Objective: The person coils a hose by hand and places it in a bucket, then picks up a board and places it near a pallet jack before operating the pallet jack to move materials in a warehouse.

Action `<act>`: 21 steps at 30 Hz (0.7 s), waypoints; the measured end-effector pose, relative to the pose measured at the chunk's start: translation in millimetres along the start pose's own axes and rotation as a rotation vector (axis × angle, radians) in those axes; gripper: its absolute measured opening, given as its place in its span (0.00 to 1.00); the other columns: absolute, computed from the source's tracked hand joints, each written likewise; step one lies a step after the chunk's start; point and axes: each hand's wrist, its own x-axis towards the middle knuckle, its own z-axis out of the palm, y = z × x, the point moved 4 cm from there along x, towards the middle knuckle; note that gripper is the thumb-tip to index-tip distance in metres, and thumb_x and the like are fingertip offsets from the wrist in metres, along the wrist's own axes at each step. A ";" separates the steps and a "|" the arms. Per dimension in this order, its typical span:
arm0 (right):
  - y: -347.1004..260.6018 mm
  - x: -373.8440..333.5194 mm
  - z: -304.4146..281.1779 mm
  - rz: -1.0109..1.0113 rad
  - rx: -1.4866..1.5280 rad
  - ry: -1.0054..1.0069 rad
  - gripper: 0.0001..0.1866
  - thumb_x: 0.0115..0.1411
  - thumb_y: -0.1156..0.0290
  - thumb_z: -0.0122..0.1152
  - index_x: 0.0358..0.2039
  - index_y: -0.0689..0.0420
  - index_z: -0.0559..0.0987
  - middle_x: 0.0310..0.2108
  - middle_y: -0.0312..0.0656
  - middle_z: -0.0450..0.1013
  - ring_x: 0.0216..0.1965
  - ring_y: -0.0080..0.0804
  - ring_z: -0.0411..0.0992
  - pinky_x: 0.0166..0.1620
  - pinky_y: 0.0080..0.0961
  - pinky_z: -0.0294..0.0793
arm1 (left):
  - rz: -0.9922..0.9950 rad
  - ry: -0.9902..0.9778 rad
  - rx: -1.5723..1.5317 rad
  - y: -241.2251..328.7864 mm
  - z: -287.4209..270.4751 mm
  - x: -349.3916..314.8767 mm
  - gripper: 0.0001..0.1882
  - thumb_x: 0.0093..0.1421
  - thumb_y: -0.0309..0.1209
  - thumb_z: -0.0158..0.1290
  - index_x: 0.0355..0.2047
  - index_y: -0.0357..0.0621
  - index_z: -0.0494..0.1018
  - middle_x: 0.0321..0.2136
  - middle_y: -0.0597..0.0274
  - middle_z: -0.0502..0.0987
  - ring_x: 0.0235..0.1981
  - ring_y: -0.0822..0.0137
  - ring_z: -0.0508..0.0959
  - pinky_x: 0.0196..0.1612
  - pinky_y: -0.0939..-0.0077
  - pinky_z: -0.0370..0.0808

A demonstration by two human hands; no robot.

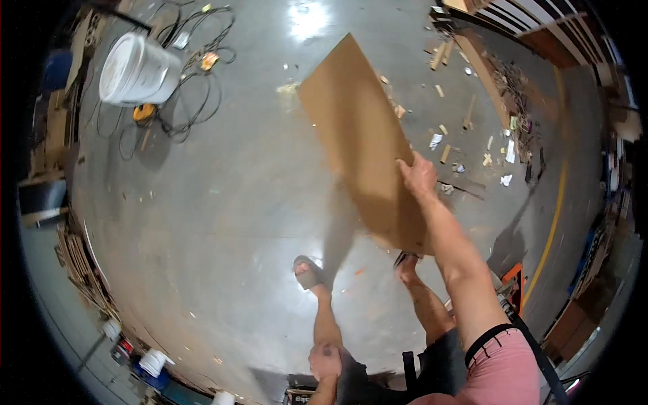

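A tall, flat brown board (368,135), cardboard or fibreboard by its look, stands tilted in front of me. Its lower end is by my right foot, and I cannot tell whether it touches the floor. My right hand (420,177) grips its right edge, thumb on the facing side and fingers hidden behind it. Down beside my left thigh, my left hand (325,361) is curled closed, apart from the board. Whatever may be inside that hand is hidden.
Upper left, a white bucket (145,71) stands among tangled black cables (196,108). Wood scraps and crumpled paper (436,141) litter the floor right of the board, near a long plank (482,77). A yellow floor line (555,209) runs along the right, past an orange object (514,280).
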 end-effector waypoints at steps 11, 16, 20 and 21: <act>269.3 135.5 -210.4 0.286 -0.246 0.268 0.25 0.58 0.48 0.59 0.46 0.55 0.78 0.41 0.54 0.77 0.45 0.55 0.74 0.47 0.47 0.73 | 0.008 -0.028 0.270 76.6 41.2 -34.2 0.17 0.54 0.44 0.54 0.41 0.51 0.79 0.47 0.56 0.75 0.48 0.52 0.75 0.50 0.59 0.73; 324.1 109.7 -306.6 0.252 -0.221 0.319 0.19 0.60 0.55 0.57 0.44 0.55 0.79 0.39 0.53 0.76 0.43 0.54 0.74 0.44 0.45 0.73 | -0.050 0.007 0.318 102.4 41.0 -56.0 0.17 0.55 0.45 0.53 0.39 0.49 0.78 0.46 0.55 0.75 0.46 0.50 0.75 0.49 0.58 0.73; 381.1 -15.6 -375.7 0.178 -0.153 0.196 0.15 0.60 0.63 0.57 0.44 0.55 0.79 0.39 0.53 0.76 0.41 0.55 0.74 0.43 0.44 0.73 | 0.052 0.027 0.415 71.1 49.1 -58.4 0.21 0.53 0.47 0.54 0.43 0.50 0.77 0.46 0.53 0.74 0.47 0.49 0.75 0.49 0.57 0.73; 383.6 -54.2 -388.8 0.129 -0.191 0.127 0.15 0.58 0.65 0.56 0.44 0.55 0.79 0.39 0.52 0.76 0.41 0.55 0.73 0.44 0.44 0.72 | 0.076 0.020 0.452 69.4 49.2 -63.4 0.24 0.51 0.48 0.55 0.46 0.48 0.76 0.47 0.51 0.74 0.47 0.49 0.75 0.49 0.56 0.73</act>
